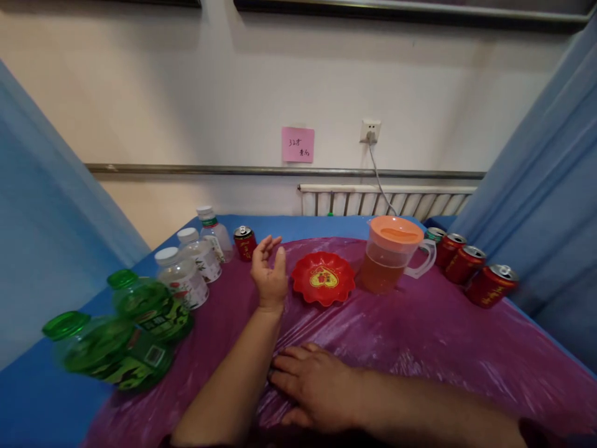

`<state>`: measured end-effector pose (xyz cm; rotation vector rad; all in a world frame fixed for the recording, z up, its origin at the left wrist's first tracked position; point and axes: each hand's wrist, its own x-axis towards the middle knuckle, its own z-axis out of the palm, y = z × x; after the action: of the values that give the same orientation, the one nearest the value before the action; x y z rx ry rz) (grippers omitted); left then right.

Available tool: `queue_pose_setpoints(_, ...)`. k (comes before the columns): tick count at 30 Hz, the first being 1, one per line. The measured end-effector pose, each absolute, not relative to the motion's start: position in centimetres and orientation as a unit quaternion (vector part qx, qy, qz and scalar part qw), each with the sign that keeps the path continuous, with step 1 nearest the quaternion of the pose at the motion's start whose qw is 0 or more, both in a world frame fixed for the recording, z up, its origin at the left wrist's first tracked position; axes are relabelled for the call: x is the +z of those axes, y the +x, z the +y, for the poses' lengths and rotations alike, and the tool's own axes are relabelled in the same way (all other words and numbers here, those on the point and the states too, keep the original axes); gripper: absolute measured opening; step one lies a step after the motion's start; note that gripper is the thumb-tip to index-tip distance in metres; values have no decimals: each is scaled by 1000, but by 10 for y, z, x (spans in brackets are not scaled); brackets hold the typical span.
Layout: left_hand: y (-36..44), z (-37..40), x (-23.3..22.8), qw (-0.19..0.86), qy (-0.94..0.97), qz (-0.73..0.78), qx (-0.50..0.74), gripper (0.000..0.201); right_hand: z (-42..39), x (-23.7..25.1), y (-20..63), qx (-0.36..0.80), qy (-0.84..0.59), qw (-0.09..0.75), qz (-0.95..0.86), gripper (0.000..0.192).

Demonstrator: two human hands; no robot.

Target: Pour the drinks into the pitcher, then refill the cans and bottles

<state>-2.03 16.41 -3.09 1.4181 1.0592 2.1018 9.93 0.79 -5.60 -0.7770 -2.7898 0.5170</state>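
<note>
Landmark: red plate (323,277).
Left hand (269,274): open and empty, just left of the plate, nearer than the other.
Right hand (315,386): flat on the purple cover (420,336), well before the plate.
Red can (244,242): upright, behind-left of the plate, beyond the left fingers.

Along the left edge of the blue table (28,398) stand two green bottles (116,336) and three clear bottles with white caps (198,252). An orange-lidded pitcher (389,255) holds amber drink to the right of centre, and beyond it red cans (471,264) lie in a row. Up on the wall there's a pink note (297,144), a socket (370,131) with a cable, a white radiator (382,200) and blue curtains (541,186) either side.
</note>
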Motion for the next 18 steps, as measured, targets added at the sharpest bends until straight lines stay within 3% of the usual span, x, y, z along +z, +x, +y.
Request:
queue_pose_setpoints(9,-33,167,19,248,402,339,813,36,-2,-66,96,171,-298,88,-935,59)
queue_pose_setpoints(18,-65,162,48,229,410,363,805,37,-5,-65,93,190,-296,113,-929,57)
